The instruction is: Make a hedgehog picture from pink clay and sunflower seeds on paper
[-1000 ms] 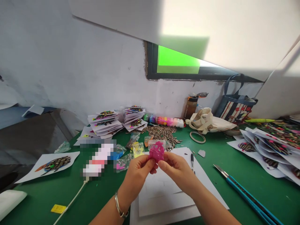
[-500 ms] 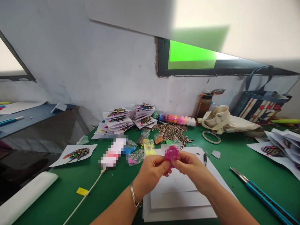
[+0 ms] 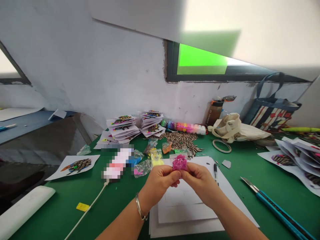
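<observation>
Both hands pinch a small clear plastic bag of magenta clay-like material, held up over the paper. My left hand, with a silver bangle at the wrist, grips its lower left side between thumb and fingers. On the lower right side, my right hand does the same. White paper sheets lie stacked beneath the hands, with faint lines on the top one. Just beyond are more small bags: yellow, pink, blue and orange.
Striped seeds lie heaped at the back beside stacked seed-decorated cards. A blue utility knife with its blade out lies at right, a pen nearer. Tape roll, bottle, seed picture and white cable surround the workspace.
The magenta bag has turned slightly, showing more of its clear upper part, and both thumbs sit closer together at its bottom edge. The whole view has shifted slightly.
</observation>
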A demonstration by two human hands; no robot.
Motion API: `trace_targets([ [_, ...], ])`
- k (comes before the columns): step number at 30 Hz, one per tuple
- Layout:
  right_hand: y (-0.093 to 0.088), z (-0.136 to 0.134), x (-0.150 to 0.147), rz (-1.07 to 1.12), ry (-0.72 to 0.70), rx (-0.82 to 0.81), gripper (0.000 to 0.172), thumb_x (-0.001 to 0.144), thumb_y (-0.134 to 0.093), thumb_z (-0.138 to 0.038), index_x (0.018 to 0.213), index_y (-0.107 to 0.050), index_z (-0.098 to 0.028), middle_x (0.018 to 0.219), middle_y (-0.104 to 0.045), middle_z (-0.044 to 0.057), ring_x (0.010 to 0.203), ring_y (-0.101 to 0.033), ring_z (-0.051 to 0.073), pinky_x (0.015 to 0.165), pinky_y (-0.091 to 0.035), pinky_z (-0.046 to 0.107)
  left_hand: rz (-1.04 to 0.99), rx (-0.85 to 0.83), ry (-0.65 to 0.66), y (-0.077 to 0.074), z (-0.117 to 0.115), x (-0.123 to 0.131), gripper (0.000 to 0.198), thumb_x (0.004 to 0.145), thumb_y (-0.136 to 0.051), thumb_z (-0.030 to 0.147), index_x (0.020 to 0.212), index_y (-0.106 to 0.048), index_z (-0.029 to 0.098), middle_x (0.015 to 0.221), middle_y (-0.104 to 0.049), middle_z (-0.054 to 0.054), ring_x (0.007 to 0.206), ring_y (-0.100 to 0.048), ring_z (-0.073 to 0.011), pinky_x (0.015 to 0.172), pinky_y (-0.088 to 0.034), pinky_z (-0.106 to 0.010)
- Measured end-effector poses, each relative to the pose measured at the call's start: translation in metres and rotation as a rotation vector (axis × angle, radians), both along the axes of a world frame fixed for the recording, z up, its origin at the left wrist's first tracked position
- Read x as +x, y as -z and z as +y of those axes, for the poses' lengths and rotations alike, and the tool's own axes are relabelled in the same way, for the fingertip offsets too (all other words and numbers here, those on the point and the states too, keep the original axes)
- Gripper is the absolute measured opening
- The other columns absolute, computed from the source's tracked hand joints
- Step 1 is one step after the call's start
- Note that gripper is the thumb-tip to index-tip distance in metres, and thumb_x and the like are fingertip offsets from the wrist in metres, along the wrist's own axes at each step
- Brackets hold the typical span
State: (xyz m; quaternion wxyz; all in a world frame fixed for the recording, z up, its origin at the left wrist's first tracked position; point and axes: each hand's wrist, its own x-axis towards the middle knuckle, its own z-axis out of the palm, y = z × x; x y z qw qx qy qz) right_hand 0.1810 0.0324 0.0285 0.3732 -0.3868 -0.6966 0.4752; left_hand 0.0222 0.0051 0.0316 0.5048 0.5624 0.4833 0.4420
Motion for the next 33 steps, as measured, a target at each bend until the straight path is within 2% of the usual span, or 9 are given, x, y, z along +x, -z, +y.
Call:
trace_targets([
  [4, 0.000, 0.002, 0.003, -0.042, 0.011, 0.093, 0.022, 0.088, -0.047, -0.030, 0.078, -0.063, -0.019, 0.073, -0.060, 0.001, 0.070, -0.051, 0.015, 0.063, -0.040, 0.024, -0.050, 0.009, -0.022, 0.000, 0.003, -0.003, 0.022, 0.080, -0.062, 0.032, 0.087, -0.072, 0.015, 0.070, -0.064, -0.003, 0.067, -0.053, -0.0132, 0.064, -0.043, -0.024],
  [8, -0.004, 0.003, 0.006, -0.145, 0.041, 0.121, 0.017, 0.087, -0.049, -0.029, 0.086, -0.063, -0.020, 0.076, -0.060, 0.000, 0.066, -0.048, 0.013, 0.058, -0.036, 0.023, 0.026, 0.033, -0.076, 0.000, 0.005, -0.007, 0.025, 0.080, -0.062, 0.037, 0.080, -0.073, 0.014, 0.067, -0.062, -0.002, 0.065, -0.049, -0.0128, 0.062, -0.040, -0.024],
  [10, -0.005, 0.005, 0.007, -0.145, 0.059, 0.121, 0.017, 0.087, -0.049, -0.029, 0.084, -0.063, -0.020, 0.075, -0.059, -0.001, 0.066, -0.047, 0.013, 0.058, -0.035, 0.023, 0.046, 0.032, -0.048, -0.001, 0.006, -0.007, 0.026, 0.080, -0.062, 0.037, 0.078, -0.073, 0.014, 0.067, -0.063, -0.002, 0.066, -0.050, -0.0132, 0.063, -0.039, -0.024],
  [15, -0.001, 0.007, 0.008, -0.103, 0.095, 0.088, 0.021, 0.085, -0.049, -0.027, 0.070, -0.060, -0.018, 0.066, -0.053, -0.001, 0.065, -0.045, 0.012, 0.058, -0.034, 0.023, -0.028, 0.020, 0.026, -0.001, 0.006, -0.003, 0.027, 0.080, -0.062, 0.038, 0.093, -0.073, 0.017, 0.085, -0.069, -0.004, 0.078, -0.056, -0.0167, 0.070, -0.042, -0.025],
  [18, 0.003, 0.007, 0.005, -0.072, 0.123, 0.027, 0.015, 0.080, -0.056, -0.028, 0.069, -0.060, -0.017, 0.063, -0.051, -0.002, 0.060, -0.042, 0.011, 0.054, -0.034, 0.022, 0.003, 0.012, -0.013, 0.000, 0.005, -0.002, 0.028, 0.079, -0.063, 0.040, 0.089, -0.073, 0.016, 0.081, -0.069, -0.004, 0.074, -0.055, -0.0163, 0.067, -0.042, -0.025],
  [20, 0.005, 0.007, 0.003, -0.015, 0.116, -0.026, 0.012, 0.076, -0.060, -0.027, 0.072, -0.062, -0.017, 0.064, -0.053, -0.002, 0.061, -0.045, 0.012, 0.055, -0.037, 0.023, 0.046, 0.023, -0.036, 0.001, 0.005, -0.002, 0.029, 0.078, -0.063, 0.042, 0.085, -0.074, 0.015, 0.075, -0.068, -0.003, 0.069, -0.054, -0.0150, 0.063, -0.040, -0.024],
  [25, -0.002, 0.006, 0.002, 0.187, -0.048, -0.150, 0.014, 0.077, -0.059, -0.022, 0.087, -0.066, -0.017, 0.077, -0.062, 0.001, 0.075, -0.056, 0.016, 0.070, -0.046, 0.027, 0.162, 0.101, -0.088, 0.002, 0.003, -0.004, 0.029, 0.079, -0.062, 0.043, 0.078, -0.073, 0.016, 0.072, -0.068, -0.004, 0.069, -0.055, -0.0165, 0.063, -0.042, -0.025],
  [30, -0.011, 0.005, 0.007, 0.159, -0.098, -0.098, 0.017, 0.081, -0.054, -0.021, 0.087, -0.069, -0.017, 0.079, -0.062, 0.001, 0.075, -0.055, 0.014, 0.070, -0.045, 0.026, 0.222, 0.135, -0.150, 0.003, 0.004, -0.004, 0.029, 0.076, -0.065, 0.044, 0.068, -0.067, 0.016, 0.065, -0.064, -0.002, 0.063, -0.053, -0.0149, 0.059, -0.041, -0.024],
  [33, -0.008, 0.006, 0.008, 0.142, -0.084, -0.075, 0.016, 0.081, -0.053, -0.019, 0.085, -0.068, -0.017, 0.078, -0.062, 0.001, 0.075, -0.054, 0.014, 0.070, -0.045, 0.026, 0.133, 0.094, -0.082, 0.003, 0.006, -0.002, 0.027, 0.076, -0.066, 0.042, 0.071, -0.066, 0.016, 0.069, -0.065, -0.002, 0.066, -0.056, -0.0152, 0.062, -0.043, -0.024],
])
